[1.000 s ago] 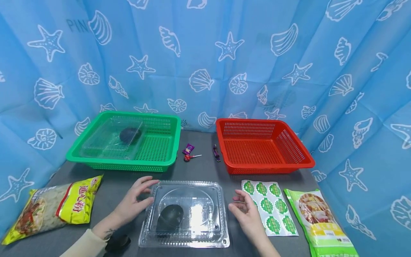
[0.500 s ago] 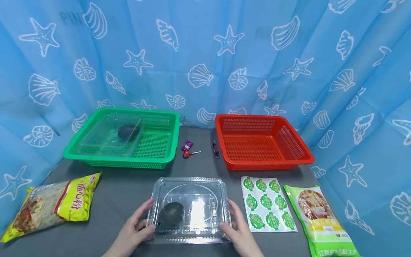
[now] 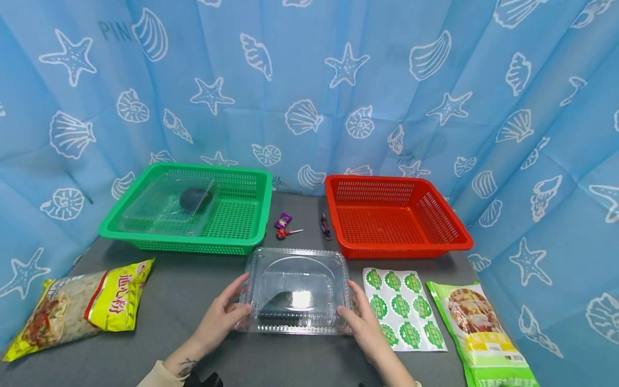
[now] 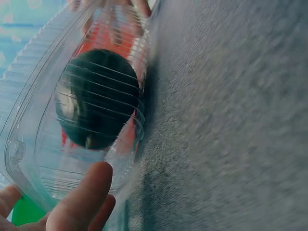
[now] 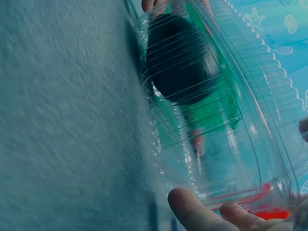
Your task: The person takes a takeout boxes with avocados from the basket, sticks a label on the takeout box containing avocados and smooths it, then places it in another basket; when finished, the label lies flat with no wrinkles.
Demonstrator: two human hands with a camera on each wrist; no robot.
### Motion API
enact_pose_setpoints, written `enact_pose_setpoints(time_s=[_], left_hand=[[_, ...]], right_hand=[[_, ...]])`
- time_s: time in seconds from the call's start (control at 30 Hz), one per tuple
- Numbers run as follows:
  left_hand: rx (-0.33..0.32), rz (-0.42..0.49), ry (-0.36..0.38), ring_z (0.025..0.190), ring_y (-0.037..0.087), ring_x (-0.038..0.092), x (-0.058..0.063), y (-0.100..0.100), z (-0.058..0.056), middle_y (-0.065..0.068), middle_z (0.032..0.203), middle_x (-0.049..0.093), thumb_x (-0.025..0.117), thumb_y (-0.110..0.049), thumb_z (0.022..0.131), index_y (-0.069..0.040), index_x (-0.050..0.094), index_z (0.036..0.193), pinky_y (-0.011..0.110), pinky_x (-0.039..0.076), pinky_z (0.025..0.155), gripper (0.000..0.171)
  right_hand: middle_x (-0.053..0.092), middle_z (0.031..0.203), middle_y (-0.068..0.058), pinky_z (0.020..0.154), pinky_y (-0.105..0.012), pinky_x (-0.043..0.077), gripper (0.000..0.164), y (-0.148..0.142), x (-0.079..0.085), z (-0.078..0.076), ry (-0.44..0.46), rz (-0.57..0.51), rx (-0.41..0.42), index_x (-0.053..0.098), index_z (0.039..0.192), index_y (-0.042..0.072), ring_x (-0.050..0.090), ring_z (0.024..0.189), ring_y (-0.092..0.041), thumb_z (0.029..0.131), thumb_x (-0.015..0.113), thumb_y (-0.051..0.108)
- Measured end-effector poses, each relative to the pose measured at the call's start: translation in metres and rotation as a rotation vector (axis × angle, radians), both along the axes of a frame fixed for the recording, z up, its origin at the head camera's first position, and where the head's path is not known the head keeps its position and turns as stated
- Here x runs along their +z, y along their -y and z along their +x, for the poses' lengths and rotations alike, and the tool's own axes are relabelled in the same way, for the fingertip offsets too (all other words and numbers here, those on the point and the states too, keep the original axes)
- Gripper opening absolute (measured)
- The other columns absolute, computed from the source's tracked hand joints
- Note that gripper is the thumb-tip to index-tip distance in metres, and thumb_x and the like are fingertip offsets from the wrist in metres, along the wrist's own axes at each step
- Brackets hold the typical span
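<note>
A clear plastic clamshell box (image 3: 300, 279) with its lid down is between my two hands in the head view. A dark, rounded fruit (image 4: 98, 98) lies inside it, its exact kind unclear. My left hand (image 3: 224, 312) grips the box's left side, thumb near the front corner and fingers along the side. On the opposite side my right hand (image 3: 362, 320) holds the box the same way. Both wrist views show the thumbs at the clear wall, close above the grey tabletop. Whether the box's base touches the table cannot be told.
A green basket (image 3: 242, 248) at the back left holds another clear box with a dark fruit. At the back right stands a red basket (image 3: 406, 247). Candies (image 3: 282, 220) and a lollipop (image 3: 282, 234) lie between them. A sticker sheet (image 3: 401, 306) and food bags (image 3: 483, 328) flank the hands.
Both hands have come in from apart and taken hold of the box's sides. The box has moved away from the person, toward the baskets, and the fruit inside has shifted toward the front middle.
</note>
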State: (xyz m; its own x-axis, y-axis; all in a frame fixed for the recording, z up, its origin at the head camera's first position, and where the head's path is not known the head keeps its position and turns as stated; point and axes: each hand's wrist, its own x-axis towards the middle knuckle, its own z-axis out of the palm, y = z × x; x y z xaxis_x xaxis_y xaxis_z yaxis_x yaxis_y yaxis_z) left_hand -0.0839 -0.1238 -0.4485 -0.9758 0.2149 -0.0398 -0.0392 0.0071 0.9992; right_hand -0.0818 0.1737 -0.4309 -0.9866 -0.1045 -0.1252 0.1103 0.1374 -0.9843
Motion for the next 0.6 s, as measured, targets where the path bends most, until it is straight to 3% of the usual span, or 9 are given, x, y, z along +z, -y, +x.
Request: enact_pose_setpoints(time_s=[0.2, 0.6], left_hand=[[0.052, -0.021, 0.068, 0.085, 0.029, 0.057, 0.0, -0.003, -0.007, 0.021, 0.129, 0.034, 0.059, -0.011, 0.082, -0.024, 0.03, 0.134, 0.037, 0.052, 0.064, 0.061], [0.045, -0.001, 0.053, 0.085, 0.031, 0.056, 0.002, -0.006, -0.01, 0.022, 0.132, 0.032, 0.058, -0.01, 0.082, -0.023, 0.029, 0.135, 0.041, 0.051, 0.066, 0.062]], right_hand=[[0.027, 0.129, -0.031, 0.069, -0.042, 0.05, 0.059, -0.002, -0.002, -0.009, 0.009, -0.003, 0.005, 0.019, 0.136, 0.013, 0.044, 0.105, -0.038, 0.086, 0.05, 0.011], [0.021, 0.133, -0.031, 0.074, -0.045, 0.048, 0.059, -0.002, 0.001, -0.012, 0.009, 0.032, -0.009, 0.02, 0.137, 0.012, 0.034, 0.114, -0.045, 0.086, 0.049, 0.012]])
